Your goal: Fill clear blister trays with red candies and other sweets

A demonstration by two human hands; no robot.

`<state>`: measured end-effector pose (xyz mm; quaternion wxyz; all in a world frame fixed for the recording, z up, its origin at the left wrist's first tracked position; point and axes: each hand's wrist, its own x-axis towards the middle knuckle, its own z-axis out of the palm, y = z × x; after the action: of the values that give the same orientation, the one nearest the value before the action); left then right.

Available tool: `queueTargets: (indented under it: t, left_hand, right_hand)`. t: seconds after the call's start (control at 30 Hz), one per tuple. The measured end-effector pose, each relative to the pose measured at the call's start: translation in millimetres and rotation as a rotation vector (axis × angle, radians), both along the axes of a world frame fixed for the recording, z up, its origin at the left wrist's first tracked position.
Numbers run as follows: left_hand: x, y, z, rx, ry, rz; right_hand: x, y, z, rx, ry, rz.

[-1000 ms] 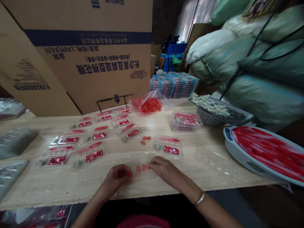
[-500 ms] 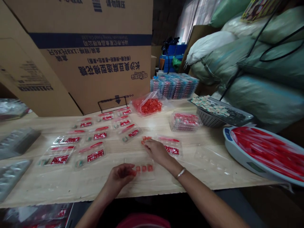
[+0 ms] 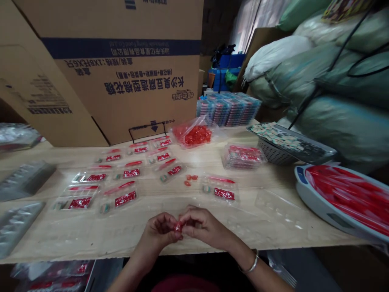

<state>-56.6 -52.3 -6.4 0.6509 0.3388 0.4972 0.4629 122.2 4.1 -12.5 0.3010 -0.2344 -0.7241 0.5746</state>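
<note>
My left hand [image 3: 161, 230] and my right hand [image 3: 199, 227] meet close to the table's front edge. Between their fingertips is a small translucent red plastic piece [image 3: 178, 228]; whether it is one or several nested together, I cannot tell. A clear plastic tray [image 3: 154, 205] lies just behind the hands, partly covered by them. Loose red pieces [image 3: 191, 178] rest farther back on the table. Right of those lies a clear pack [image 3: 220, 190] with a red stick, a red printed sachet and a small pale packet inside.
Several similar packs [image 3: 126, 198] spread over the left side. An open bag of red pieces [image 3: 197, 136] sits by the big cardboard box [image 3: 136, 101]. Stacked packs [image 3: 243, 156], a grey basket [image 3: 273, 152] and a white tub [image 3: 316, 200] of red items stand right.
My right hand has come back from the loose red pieces to meet my left. The row of red squares before my left hand no longer shows. The view has shifted slightly.
</note>
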Motion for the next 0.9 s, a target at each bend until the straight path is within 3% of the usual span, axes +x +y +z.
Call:
queueTargets:
  t: [0.17, 0.27, 0.43, 0.57, 0.63, 0.7, 0.77, 0.83, 0.9]
  left_hand:
    - [7, -24, -15.6, -0.14, -0.085, -0.213]
    - [10, -35, -22.8, -0.202, -0.145, -0.281]
    - [13, -37, -17.9, -0.024, -0.038, -0.173]
    - [13, -38, -9.3, 0.214, 0.325, -0.064]
    - [11, -36, -7.2, 0.281, 0.382, -0.053]
    - [9, -33, -7.8, 0.226, 0.265, -0.064]
    - [9, -29, -11.1, 0.098, 0.092, -0.068]
    - [9, -28, -16.3, -0.024, -0.062, -0.06]
    - [12, -30, -22.2, -0.117, -0.195, -0.043]
  right_hand:
    - [6, -29, -22.3, -0.36, 0.039, 0.174]
    - [6, -40, -28.6, -0.448, 0.101, 0.258]
    - [1, -43, -21.0, -0.313, 0.098, 0.084]
    - [-8, -45, -19.3, -0.47, 0.121, -0.037]
    - [-11, -47, -19.4, -0.511, 0.159, -0.082]
    - [-11, -49, -18.0, -0.378, 0.129, -0.181]
    - [-7, -51, -15.5, -0.096, 0.045, -0.277]
    - [-1, -54, -13.9, 0.164, -0.023, -0.294]
    - [4, -57, -14.7, 0.281, -0.052, -0.259]
